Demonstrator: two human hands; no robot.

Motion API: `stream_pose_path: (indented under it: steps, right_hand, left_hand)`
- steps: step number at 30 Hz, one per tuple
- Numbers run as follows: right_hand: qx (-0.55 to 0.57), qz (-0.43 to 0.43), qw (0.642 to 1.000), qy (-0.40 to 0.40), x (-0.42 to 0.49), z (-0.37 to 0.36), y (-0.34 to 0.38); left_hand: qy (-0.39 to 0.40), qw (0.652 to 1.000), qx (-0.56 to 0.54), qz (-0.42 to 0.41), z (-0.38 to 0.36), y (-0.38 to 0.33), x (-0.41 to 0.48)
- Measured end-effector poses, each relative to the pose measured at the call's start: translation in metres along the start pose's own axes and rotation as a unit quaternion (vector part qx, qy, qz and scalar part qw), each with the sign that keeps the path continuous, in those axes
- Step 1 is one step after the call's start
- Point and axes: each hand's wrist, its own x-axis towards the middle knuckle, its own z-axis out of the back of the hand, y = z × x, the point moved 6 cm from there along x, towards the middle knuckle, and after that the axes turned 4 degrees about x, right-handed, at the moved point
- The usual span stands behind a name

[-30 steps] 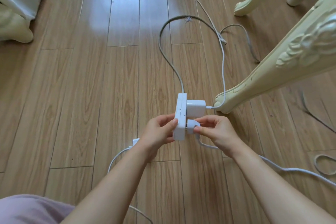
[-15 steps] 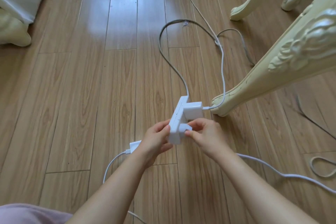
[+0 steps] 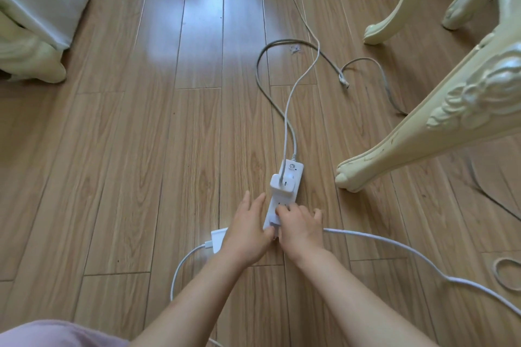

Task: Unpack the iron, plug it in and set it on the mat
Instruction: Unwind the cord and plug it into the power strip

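White rectangular plastic power strip (image 3: 285,197) flat on glossy wooden planks (image 3: 169,149); left hand (image 3: 248,229) straight-fingered at 9 o'clock, right hand (image 3: 302,231) curled, pinching small grey plug (image 3: 274,225) at 6 o'clock.

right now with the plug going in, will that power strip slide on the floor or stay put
Likely to slide: the power strip lies flat on a glossy floor, though the left hand beside it may brace it. Its grey cord curves loosely, so probably anchors little.

A home: wood floor (image 3: 141,149), carved cream furniture leg (image 3: 423,132).
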Motion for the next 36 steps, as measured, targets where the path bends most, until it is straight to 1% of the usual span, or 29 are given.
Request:
stream_pose_path:
  steps: [4,7,9,16,18,21,23,25,29,32,36]
  right_hand:
    - [0.026,-0.003,1.000,-0.005,-0.019,0.021,-0.004]
    - [0.031,-0.009,0.999,-0.033,-0.046,0.071,-0.005]
    - [0.026,-0.012,0.999,-0.036,-0.068,0.108,-0.002]
    - [0.043,-0.023,0.998,-0.039,-0.174,0.273,0.029]
    - [0.053,-0.033,0.997,-0.055,-0.208,0.318,0.036]
    - [0.069,-0.051,0.994,-0.074,-0.273,0.397,0.046]
    - [0.083,-0.063,0.991,-0.089,-0.311,0.435,0.053]
    - [0.088,-0.082,0.988,-0.101,-0.356,0.479,0.059]
    - [0.112,-0.130,0.976,-0.135,-0.431,0.539,0.068]
    - [0.135,-0.170,0.962,-0.166,-0.479,0.578,0.069]
    - [0.155,-0.227,0.935,-0.223,-0.555,0.621,0.057]
  left_hand:
    - [0.009,1.000,0.007,-0.021,0.015,-0.020,-0.015]
    - [0.012,0.999,0.020,-0.025,0.044,-0.055,-0.040]
    - [0.011,0.999,0.038,-0.037,0.067,-0.086,-0.062]
    - [0.024,0.992,0.095,-0.074,0.167,-0.209,-0.175]
    - [0.025,0.990,0.117,-0.078,0.193,-0.236,-0.209]
    - [0.026,0.980,0.167,-0.106,0.243,-0.286,-0.270]
    - [0.025,0.974,0.192,-0.119,0.264,-0.308,-0.305]
    - [0.030,0.961,0.231,-0.151,0.289,-0.339,-0.343]
    - [0.047,0.940,0.272,-0.199,0.320,-0.389,-0.414]
    - [0.038,0.919,0.302,-0.251,0.337,-0.429,-0.457]
    - [0.027,0.874,0.346,-0.340,0.348,-0.485,-0.517]
